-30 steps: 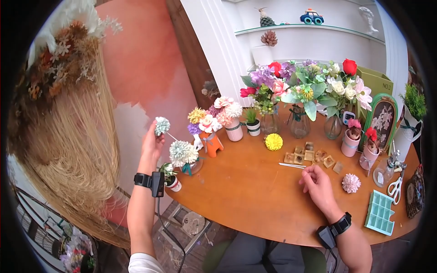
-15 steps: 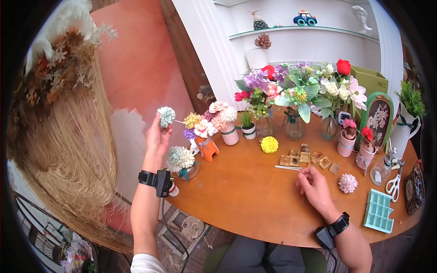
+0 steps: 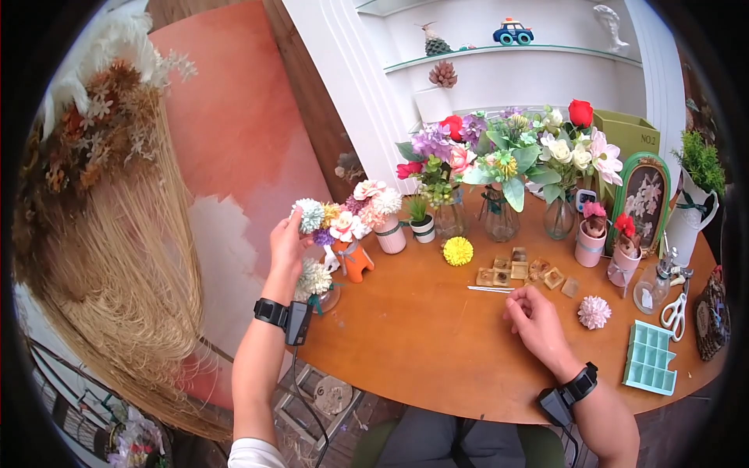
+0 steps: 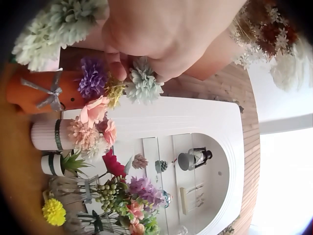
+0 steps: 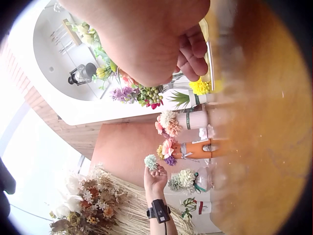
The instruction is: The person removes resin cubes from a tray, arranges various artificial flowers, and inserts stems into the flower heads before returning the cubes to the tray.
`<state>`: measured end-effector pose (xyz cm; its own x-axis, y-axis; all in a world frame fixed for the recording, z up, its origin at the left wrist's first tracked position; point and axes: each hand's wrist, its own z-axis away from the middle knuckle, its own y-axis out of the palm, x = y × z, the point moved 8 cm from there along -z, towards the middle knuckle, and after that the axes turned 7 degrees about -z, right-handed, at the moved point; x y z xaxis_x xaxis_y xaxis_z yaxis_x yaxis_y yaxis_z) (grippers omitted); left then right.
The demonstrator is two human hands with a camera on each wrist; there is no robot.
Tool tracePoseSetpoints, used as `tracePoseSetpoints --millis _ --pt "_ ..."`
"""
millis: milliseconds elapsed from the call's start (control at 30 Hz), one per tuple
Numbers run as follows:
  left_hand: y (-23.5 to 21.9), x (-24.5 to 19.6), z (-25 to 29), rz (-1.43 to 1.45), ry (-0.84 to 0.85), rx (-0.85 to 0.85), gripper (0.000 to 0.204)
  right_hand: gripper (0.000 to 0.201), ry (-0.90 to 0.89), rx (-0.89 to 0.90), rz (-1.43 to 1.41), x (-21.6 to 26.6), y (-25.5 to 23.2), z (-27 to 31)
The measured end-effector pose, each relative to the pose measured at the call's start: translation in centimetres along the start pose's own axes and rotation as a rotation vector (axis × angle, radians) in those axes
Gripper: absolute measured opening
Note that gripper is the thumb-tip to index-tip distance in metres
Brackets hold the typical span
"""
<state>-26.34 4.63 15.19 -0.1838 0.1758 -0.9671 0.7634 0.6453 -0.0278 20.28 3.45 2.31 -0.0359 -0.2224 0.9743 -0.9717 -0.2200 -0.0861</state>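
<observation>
Held up at the left of the table, my left hand (image 3: 287, 248) pinches a pale blue-green pompom flower (image 3: 310, 214) just under its head. In the head view this flower overlaps the yellow, purple and peach blooms of an orange animal-shaped vase (image 3: 357, 261); its stem is hidden. Below that hand stands a glass vase (image 3: 324, 300) with a cream pompom bloom (image 3: 314, 274). My right hand (image 3: 540, 321) rests on the table with loosely curled fingers, holding nothing. White sticks (image 3: 490, 289) and small amber blocks (image 3: 519, 269) lie just beyond its fingertips.
A pink ribbed vase (image 3: 390, 236), a small potted plant (image 3: 422, 228) and glass vases of flowers line the back. A yellow pompom (image 3: 458, 251) lies mid-table. To the right are a pink pompom (image 3: 594, 312), a mint tray (image 3: 649, 359) and white scissors (image 3: 674, 316).
My left hand has carried the blue-green flower rightward, up to the blooms in the orange vase. The stem that showed earlier is now out of sight. My right hand has stayed in place.
</observation>
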Motion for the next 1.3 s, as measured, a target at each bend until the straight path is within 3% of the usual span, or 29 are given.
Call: tracePoseSetpoints --millis 133,200,333,400,433,500,533,567,600,633,733,800,867,933,1000,1067,1133,1167,1233,1267,1300 --pt "0.0 1.2 -0.8 -0.269 0.055 -0.015 0.033 0.019 0.008 0.015 0.003 0.2 0.1 0.1" --pt "-0.3 1.4 -1.2 -0.404 0.099 -0.100 0.038 0.018 0.014 0.015 0.007 0.1 0.1 0.1" --pt "0.1 0.9 -0.4 -0.442 0.142 -0.180 0.042 0.017 -0.011 0.003 0.034 -0.3 0.1 -0.1" --pt "-1.1 -3.2 2.8 -0.753 0.667 -0.723 0.035 0.016 -0.019 -0.004 0.041 -0.1 -0.1 0.0" --pt "-0.3 -3.9 4.1 -0.750 0.664 -0.714 0.035 0.016 -0.063 0.005 0.168 0.7 -0.3 0.1" --pt "2.5 -6.8 8.9 -0.386 0.857 -0.482 0.019 0.017 -0.096 0.007 0.310 1.4 -0.8 0.0" --pt "2.8 -6.3 9.7 -0.374 0.843 -0.466 0.019 0.018 -0.280 -0.027 0.539 2.7 -0.9 0.2" --pt "5.0 -5.2 10.0 -0.373 0.830 -0.211 0.014 0.020 -0.452 -0.061 0.774 3.6 -1.0 1.0" --pt "7.5 -4.0 11.0 -0.357 0.809 0.049 0.009 0.020 -0.417 -0.075 0.803 3.3 -1.5 1.0" --pt "10.1 -1.5 11.8 -0.346 0.523 0.359 0.006 0.022 -0.385 -0.072 0.795 3.0 -1.7 0.5" --pt "16.4 1.3 18.9 -0.371 0.350 1.121 0.016 0.024 -0.369 -0.113 0.898 3.6 -2.6 0.4" --pt "18.4 3.1 21.2 -0.276 0.209 1.216 0.020 0.024 -0.404 -0.145 0.996 4.8 -3.8 0.6" --pt "20.0 3.8 21.7 -0.254 0.288 1.215 0.020 0.028 -0.244 -0.265 1.229 6.3 -6.0 0.9" --pt "21.1 6.0 20.6 -0.163 -0.014 1.154 0.022 0.033 -0.176 -0.302 1.323 6.7 -8.1 1.5" --pt "22.0 7.9 19.0 -0.129 -0.038 1.099 0.021 0.036 0.128 -0.271 1.348 5.2 -10.9 2.2" --pt "22.2 9.7 17.4 -0.015 -0.109 0.984 0.019 0.039 0.235 -0.215 1.327 4.8 -12.0 2.0" --pt "22.2 10.9 17.1 0.025 -0.178 0.979 0.017 0.042 0.463 0.039 1.238 2.3 -11.9 1.8" --pt "22.1 11.1 17.2 0.018 -0.184 0.996 0.017 0.042 0.474 0.043 1.247 2.1 -11.8 1.6" --pt "21.9 11.6 17.7 0.020 -0.203 1.012 0.017 0.040 0.252 0.225 1.149 2.5 -8.6 0.9" --pt "22.1 11.4 18.4 0.035 -0.179 1.050 0.019 0.040 0.256 0.234 1.156 2.3 -7.9 0.7" --pt "22.2 11.2 19.1 0.050 -0.151 1.085 0.021 0.037 0.043 0.219 0.981 3.4 -6.0 0.2"
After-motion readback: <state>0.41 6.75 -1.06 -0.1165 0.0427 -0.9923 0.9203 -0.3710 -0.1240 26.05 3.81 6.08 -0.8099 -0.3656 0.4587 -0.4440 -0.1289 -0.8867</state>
